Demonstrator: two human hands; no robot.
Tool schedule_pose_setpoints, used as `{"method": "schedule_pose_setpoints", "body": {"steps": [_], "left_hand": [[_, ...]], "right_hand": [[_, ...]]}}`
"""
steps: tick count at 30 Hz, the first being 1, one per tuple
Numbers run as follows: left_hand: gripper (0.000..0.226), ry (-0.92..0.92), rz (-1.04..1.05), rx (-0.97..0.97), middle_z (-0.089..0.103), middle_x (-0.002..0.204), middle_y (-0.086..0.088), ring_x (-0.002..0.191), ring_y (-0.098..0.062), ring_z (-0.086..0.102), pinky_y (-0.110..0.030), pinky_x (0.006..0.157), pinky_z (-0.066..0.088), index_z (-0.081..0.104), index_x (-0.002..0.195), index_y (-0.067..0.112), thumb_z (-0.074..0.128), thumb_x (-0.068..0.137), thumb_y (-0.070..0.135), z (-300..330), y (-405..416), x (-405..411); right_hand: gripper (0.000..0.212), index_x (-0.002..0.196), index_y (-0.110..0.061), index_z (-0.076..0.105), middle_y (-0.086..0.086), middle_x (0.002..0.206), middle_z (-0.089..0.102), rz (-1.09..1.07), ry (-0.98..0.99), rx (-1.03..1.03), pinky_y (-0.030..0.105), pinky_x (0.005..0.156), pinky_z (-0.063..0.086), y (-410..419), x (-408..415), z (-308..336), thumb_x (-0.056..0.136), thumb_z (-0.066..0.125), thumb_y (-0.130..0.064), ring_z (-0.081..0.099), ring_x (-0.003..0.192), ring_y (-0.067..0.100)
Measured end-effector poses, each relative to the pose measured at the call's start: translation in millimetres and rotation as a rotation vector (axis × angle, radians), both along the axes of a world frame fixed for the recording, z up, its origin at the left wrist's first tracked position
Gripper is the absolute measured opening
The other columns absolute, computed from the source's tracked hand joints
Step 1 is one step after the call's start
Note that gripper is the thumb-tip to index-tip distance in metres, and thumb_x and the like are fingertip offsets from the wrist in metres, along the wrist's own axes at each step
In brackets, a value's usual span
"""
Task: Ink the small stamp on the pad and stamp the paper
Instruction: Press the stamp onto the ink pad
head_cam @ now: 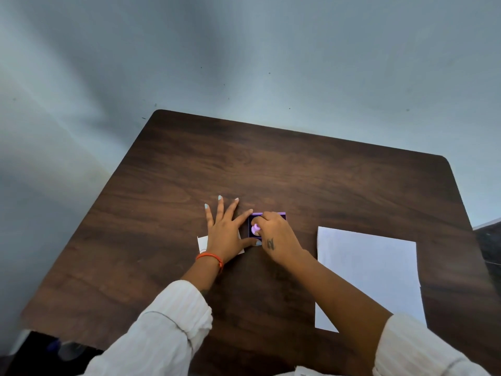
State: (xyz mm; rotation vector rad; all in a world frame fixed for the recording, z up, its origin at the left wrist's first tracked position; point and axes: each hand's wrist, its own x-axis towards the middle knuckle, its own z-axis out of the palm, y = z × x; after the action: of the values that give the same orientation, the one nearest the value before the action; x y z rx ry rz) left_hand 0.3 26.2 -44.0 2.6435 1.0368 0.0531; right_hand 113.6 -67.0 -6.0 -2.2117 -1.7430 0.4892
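Observation:
A small purple ink pad (pixel 255 214) with a dark inked face sits near the middle of the dark wooden table (pixel 271 164). My right hand (pixel 276 237) pinches a small lilac stamp (pixel 255 229) and holds it down on the pad. My left hand (pixel 225 229) lies flat with fingers spread just left of the pad, its index finger and thumb touching the pad's left side. A white sheet of paper (pixel 371 270) lies flat to the right of my right forearm.
A small white card (pixel 202 244) lies under my left palm, mostly hidden. The table's far edge meets a pale grey wall. Dark floor shows past the table's near left corner.

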Motion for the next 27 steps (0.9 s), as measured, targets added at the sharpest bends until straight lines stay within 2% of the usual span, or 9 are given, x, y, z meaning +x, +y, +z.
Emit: {"method": "schedule_pose_setpoints", "body": {"steps": [3,10,23,25,27], "left_hand": [[0.076,-0.005,-0.001,-0.004,0.013,0.156,-0.004,0.141,-0.031,-0.015,-0.055,0.104,-0.024,0.030,0.136,0.038,0.059,0.070,0.063,-0.6,0.3,-0.4],[0.077,-0.041,-0.025,-0.009,0.015,0.155,-0.002,0.141,-0.030,-0.015,-0.054,0.104,-0.025,0.031,0.136,0.037,0.057,0.068,0.066,-8.2,4.2,-1.3],[0.075,-0.104,-0.059,-0.014,0.018,0.155,-0.002,0.139,-0.024,-0.017,-0.052,0.105,-0.025,0.035,0.134,0.036,0.058,0.068,0.063,-13.2,6.6,-0.8],[0.074,-0.110,-0.056,-0.019,0.019,0.154,-0.002,0.139,-0.024,-0.016,-0.053,0.105,-0.025,0.036,0.134,0.035,0.059,0.068,0.062,-12.1,6.4,-0.7],[0.074,-0.117,-0.056,-0.022,0.021,0.154,-0.002,0.141,-0.027,-0.013,-0.055,0.106,-0.023,0.039,0.133,0.034,0.061,0.067,0.062,-9.7,6.6,-0.6]], "right_hand": [[0.043,0.118,-0.008,0.053,0.015,0.126,0.058,0.014,-0.045,-0.006,0.037,0.102,0.040,0.7,0.0,-6.2,0.077,0.067,-0.006,0.051,0.118,0.028],[0.042,0.116,-0.005,0.053,0.018,0.124,0.058,0.068,-0.086,0.024,0.039,0.099,0.042,3.2,3.6,-10.0,0.076,0.066,-0.004,0.052,0.116,0.031],[0.039,0.114,-0.003,0.054,0.019,0.121,0.059,0.081,-0.034,0.058,0.040,0.098,0.044,3.3,5.1,-13.5,0.077,0.066,-0.006,0.053,0.114,0.031],[0.038,0.112,-0.003,0.055,0.020,0.119,0.060,0.074,-0.028,0.061,0.039,0.095,0.045,2.9,4.8,-12.7,0.076,0.066,-0.005,0.054,0.111,0.031],[0.030,0.105,-0.001,0.058,0.021,0.109,0.063,0.048,0.018,0.076,0.037,0.086,0.047,5.3,6.1,-7.8,0.076,0.065,-0.004,0.058,0.101,0.032]]}}
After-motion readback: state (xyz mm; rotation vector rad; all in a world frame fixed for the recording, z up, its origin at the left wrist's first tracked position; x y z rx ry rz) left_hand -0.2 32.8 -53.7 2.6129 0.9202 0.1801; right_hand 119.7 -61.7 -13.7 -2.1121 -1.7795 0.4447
